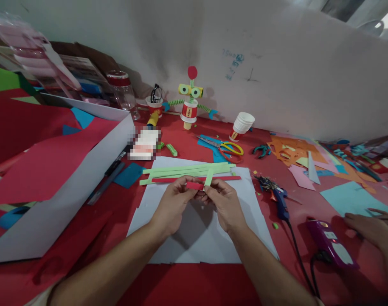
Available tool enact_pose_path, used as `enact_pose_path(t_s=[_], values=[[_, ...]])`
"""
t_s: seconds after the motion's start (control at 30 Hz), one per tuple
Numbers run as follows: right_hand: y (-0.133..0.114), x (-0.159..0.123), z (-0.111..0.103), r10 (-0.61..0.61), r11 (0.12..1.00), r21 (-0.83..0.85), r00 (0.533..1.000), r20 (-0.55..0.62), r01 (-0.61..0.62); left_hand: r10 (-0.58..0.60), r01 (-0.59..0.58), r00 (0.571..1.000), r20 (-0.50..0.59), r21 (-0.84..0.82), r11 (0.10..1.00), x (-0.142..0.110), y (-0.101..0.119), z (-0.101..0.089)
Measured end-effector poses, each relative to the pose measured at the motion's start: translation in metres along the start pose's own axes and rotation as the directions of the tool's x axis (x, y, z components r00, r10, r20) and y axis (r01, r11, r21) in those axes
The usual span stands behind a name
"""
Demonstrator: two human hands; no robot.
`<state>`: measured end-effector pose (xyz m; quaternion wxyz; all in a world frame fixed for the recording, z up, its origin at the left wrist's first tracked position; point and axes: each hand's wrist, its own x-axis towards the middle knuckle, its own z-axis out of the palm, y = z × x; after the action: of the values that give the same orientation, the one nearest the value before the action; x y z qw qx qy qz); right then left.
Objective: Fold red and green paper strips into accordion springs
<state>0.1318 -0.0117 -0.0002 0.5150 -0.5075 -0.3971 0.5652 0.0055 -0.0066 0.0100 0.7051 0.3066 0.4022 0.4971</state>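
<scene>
Over a white sheet (197,250), my left hand (172,204) pinches a short red paper strip (194,185) between thumb and fingers. My right hand (227,206), also closed, grips a light green paper strip (209,177) where it meets the red one, its free end pointing up and away. My fingers partly hide the join between the two strips. Just beyond my hands lie several long green strips (184,171) and a long red strip (164,180) across the sheet's far part.
A paper-cup figure (189,111) stands by the wall. Scissors (224,146), pliers (261,150) and a glue gun (279,202) with a cord lie on the red table. At left is a white box (117,138) of coloured paper; at right, another person's hand (364,227) and a purple device (330,244).
</scene>
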Motion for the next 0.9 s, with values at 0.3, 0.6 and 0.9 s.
enact_pose_path(t_s=[0.3,0.6,0.9], values=[[0.005,0.001,0.004,-0.048,0.999,0.011,0.999,-0.020,0.048,-0.040,0.040,0.999,-0.005,-0.041,0.998,0.001,-0.008,-0.003],[0.012,-0.002,0.006,-0.097,0.995,-0.016,0.994,0.056,0.098,-0.032,0.024,0.996,-0.081,-0.097,0.995,0.005,-0.010,-0.004],[0.013,-0.002,0.004,-0.122,0.989,-0.072,0.991,0.057,0.126,-0.035,0.031,0.992,-0.124,-0.040,0.999,0.008,-0.010,-0.006]])
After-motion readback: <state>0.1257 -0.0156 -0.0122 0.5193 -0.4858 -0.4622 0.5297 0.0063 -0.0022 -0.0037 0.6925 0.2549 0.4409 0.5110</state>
